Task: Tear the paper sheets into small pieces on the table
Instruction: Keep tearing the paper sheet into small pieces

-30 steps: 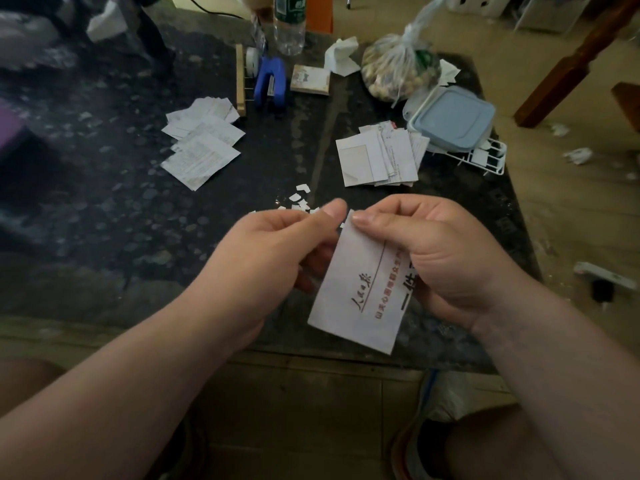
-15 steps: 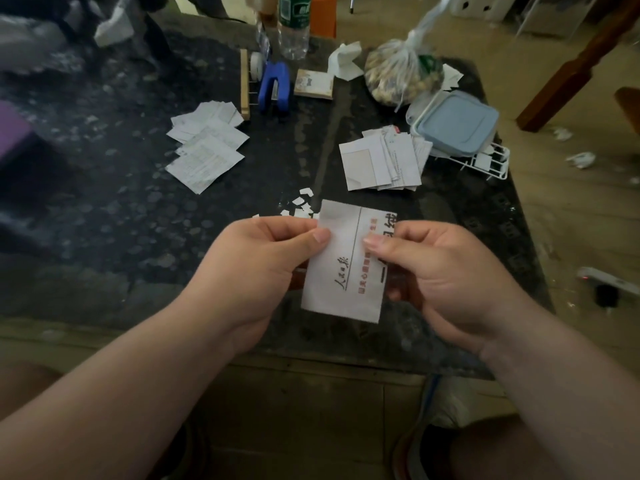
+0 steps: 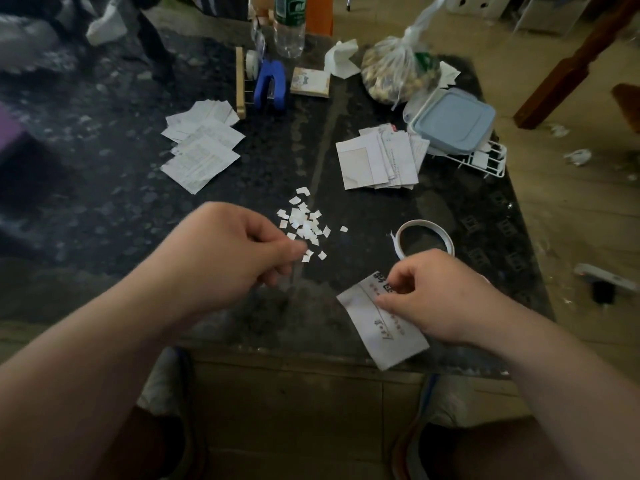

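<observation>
**Tearing barely begun: one scrap heap made, two stacks untouched**

On my remote feed, the right hand pinches a printed sheet at 5 o'clock on the table edge. The left hand is curled just beside the heap at centre; I cannot tell if it holds a piece. Whole sheets wait in the left stack at 11 o'clock and the right stack at 1 o'clock.

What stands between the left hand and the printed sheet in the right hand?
Nothing visible: only bare table lies between the left hand and the printed sheet the right hand pinches. The tape roll sits beyond that gap.
</observation>
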The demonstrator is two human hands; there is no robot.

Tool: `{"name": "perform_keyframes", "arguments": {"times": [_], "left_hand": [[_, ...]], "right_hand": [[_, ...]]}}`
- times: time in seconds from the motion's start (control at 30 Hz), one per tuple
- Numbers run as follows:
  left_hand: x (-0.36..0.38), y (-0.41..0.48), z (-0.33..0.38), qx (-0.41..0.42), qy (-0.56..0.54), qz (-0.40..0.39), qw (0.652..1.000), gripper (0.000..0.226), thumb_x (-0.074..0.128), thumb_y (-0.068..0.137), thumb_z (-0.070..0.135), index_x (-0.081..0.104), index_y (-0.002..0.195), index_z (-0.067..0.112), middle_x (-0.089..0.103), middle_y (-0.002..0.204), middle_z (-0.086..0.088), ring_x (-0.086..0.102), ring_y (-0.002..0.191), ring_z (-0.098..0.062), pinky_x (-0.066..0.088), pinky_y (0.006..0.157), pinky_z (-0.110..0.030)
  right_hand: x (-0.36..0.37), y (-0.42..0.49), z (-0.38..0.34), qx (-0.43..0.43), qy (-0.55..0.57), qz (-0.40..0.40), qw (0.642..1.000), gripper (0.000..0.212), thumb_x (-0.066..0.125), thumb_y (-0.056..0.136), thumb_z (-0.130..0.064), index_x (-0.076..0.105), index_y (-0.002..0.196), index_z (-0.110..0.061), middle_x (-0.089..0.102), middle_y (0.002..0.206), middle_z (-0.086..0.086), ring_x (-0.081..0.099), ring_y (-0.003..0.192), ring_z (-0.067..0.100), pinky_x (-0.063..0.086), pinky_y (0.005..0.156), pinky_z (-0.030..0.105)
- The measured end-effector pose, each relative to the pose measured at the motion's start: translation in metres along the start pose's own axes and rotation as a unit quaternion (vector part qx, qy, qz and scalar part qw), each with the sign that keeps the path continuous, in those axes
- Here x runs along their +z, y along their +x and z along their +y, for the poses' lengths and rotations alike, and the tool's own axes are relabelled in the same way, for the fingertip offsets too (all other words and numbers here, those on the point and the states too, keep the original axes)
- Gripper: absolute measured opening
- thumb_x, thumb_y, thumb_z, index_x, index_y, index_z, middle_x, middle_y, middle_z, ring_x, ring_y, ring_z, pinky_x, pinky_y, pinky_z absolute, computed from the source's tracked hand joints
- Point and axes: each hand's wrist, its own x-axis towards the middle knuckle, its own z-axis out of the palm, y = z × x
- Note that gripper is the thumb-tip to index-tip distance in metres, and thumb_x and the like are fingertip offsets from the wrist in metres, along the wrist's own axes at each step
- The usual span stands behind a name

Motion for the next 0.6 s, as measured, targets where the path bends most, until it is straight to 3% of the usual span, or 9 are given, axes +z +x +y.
{"name": "perform_keyframes", "arguments": {"times": [0.1, 0.2, 0.37, 0.43, 0.53, 0.6], "left_hand": [[0.003, 0.006, -0.002, 0.010, -0.088, 0.030, 0.996, 0.033, 0.079, 0.085, 0.040, 0.073, 0.063, 0.016, 0.071, 0.059, -0.005, 0.062, 0.052, -0.015, 0.048, 0.057, -0.029], [0.010, 0.007, -0.002, 0.025, -0.145, 0.033, 0.989, 0.042, 0.074, 0.092, 0.034, 0.062, 0.056, 0.016, 0.062, 0.052, -0.003, 0.057, 0.048, -0.016, 0.045, 0.055, -0.029], [0.012, 0.007, -0.002, 0.049, -0.214, 0.041, 0.975, 0.052, 0.057, 0.103, 0.039, 0.054, 0.056, 0.019, 0.053, 0.052, -0.011, 0.047, 0.053, -0.027, 0.040, 0.061, -0.039], [0.010, 0.005, -0.001, 0.062, -0.213, 0.051, 0.974, 0.058, 0.054, 0.103, 0.045, 0.049, 0.052, 0.019, 0.052, 0.052, -0.011, 0.044, 0.053, -0.028, 0.039, 0.062, -0.042], [0.007, -0.001, 0.003, 0.054, -0.188, 0.050, 0.979, 0.069, 0.050, 0.101, 0.056, 0.046, 0.045, 0.016, 0.051, 0.049, -0.011, 0.045, 0.049, -0.025, 0.040, 0.061, -0.039], [0.008, -0.002, 0.003, 0.042, -0.195, 0.043, 0.979, 0.071, 0.047, 0.102, 0.057, 0.045, 0.044, 0.016, 0.053, 0.050, -0.011, 0.049, 0.048, -0.024, 0.042, 0.058, -0.036]], "right_hand": [[0.004, 0.011, -0.001, -0.015, 0.001, 0.043, 0.999, 0.012, 0.071, 0.092, -0.036, 0.066, 0.082, -0.031, 0.066, 0.082, -0.010, 0.062, 0.073, 0.004, 0.046, 0.057, 0.022], [0.009, 0.020, -0.004, -0.048, 0.014, 0.076, 0.996, 0.004, 0.070, 0.092, -0.036, 0.070, 0.093, -0.031, 0.065, 0.086, -0.013, 0.061, 0.079, 0.004, 0.054, 0.068, 0.029], [0.013, 0.028, -0.010, -0.087, 0.021, 0.107, 0.990, 0.030, 0.073, 0.090, -0.039, 0.067, 0.119, -0.035, 0.058, 0.106, -0.010, 0.058, 0.101, 0.010, 0.051, 0.096, 0.034], [0.010, 0.029, -0.010, -0.092, 0.007, 0.154, 0.984, 0.040, 0.073, 0.089, -0.039, 0.063, 0.127, -0.032, 0.057, 0.105, -0.014, 0.052, 0.108, 0.010, 0.048, 0.099, 0.034], [0.003, 0.031, -0.006, -0.059, -0.002, 0.263, 0.963, 0.038, 0.071, 0.090, -0.035, 0.063, 0.127, -0.025, 0.060, 0.104, -0.012, 0.050, 0.111, 0.012, 0.049, 0.095, 0.034], [0.000, 0.034, -0.001, -0.003, -0.004, 0.268, 0.963, 0.035, 0.071, 0.091, -0.035, 0.063, 0.123, -0.024, 0.062, 0.104, -0.010, 0.052, 0.111, 0.014, 0.051, 0.091, 0.034]]}}
